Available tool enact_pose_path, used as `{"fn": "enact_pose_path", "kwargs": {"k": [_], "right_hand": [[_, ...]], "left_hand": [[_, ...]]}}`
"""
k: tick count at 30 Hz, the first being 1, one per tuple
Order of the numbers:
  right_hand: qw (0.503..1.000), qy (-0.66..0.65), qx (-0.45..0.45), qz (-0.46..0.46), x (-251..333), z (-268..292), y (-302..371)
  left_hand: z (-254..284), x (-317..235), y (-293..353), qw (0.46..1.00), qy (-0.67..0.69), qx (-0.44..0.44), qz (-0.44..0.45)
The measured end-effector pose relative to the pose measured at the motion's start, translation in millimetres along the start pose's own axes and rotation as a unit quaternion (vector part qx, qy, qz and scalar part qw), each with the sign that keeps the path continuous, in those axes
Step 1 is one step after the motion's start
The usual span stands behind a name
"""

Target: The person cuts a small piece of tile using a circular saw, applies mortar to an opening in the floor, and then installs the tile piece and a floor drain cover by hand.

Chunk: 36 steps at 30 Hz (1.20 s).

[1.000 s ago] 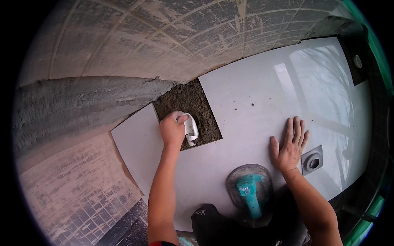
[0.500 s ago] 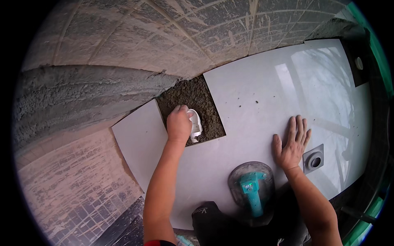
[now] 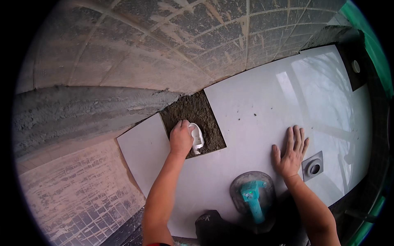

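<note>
A pale tile (image 3: 217, 172) borders a mortar bed (image 3: 191, 107). The right hand (image 3: 289, 162) lies splayed flat, holding nothing. The left hand (image 3: 181, 138), nearer, has fingers pinched on the white fitting (image 3: 200, 141), which lies to their right over the bed, long axis roughly fore-and-aft.

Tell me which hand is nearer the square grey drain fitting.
Right: the right hand rests flat on the pale tile, just left of the drain fitting. The left hand is farther left, holding a white curved piece at the cutout.

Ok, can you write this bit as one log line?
left hand: holding white piece at mortar patch | right hand: flat on pale tile | teal-handled tool: nearby
</note>
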State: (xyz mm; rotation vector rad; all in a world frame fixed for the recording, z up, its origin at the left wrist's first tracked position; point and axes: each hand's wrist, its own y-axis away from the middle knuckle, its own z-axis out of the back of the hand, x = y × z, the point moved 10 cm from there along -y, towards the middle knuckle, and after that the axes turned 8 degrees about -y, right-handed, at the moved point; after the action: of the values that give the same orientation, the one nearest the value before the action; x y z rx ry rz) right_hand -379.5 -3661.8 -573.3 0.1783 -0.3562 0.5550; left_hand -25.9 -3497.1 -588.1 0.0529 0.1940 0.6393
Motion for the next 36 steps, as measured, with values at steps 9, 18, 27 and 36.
{"fn": "enact_pose_path", "kwargs": {"k": [9,18,27,36], "right_hand": [[0.999,-0.041,-0.024,0.023,4.8,13.7,-3.5],[0.917,-0.329,0.193,0.120,223.2,-64.4,-83.6],[0.937,-0.035,0.319,0.136,289.2,-125.2,-93.2],[0.929,0.022,0.341,0.139,292.3,-128.7,-89.7]], "left_hand": [[-0.9,2.1,4.9,1.000,0.015,0.000,0.019],[-3.9,19.0,6.6,0.991,0.102,-0.017,0.088],[3.0,16.1,9.9,0.994,0.081,-0.033,0.065],[4.6,14.4,14.2,0.994,0.091,-0.043,0.051]]}}
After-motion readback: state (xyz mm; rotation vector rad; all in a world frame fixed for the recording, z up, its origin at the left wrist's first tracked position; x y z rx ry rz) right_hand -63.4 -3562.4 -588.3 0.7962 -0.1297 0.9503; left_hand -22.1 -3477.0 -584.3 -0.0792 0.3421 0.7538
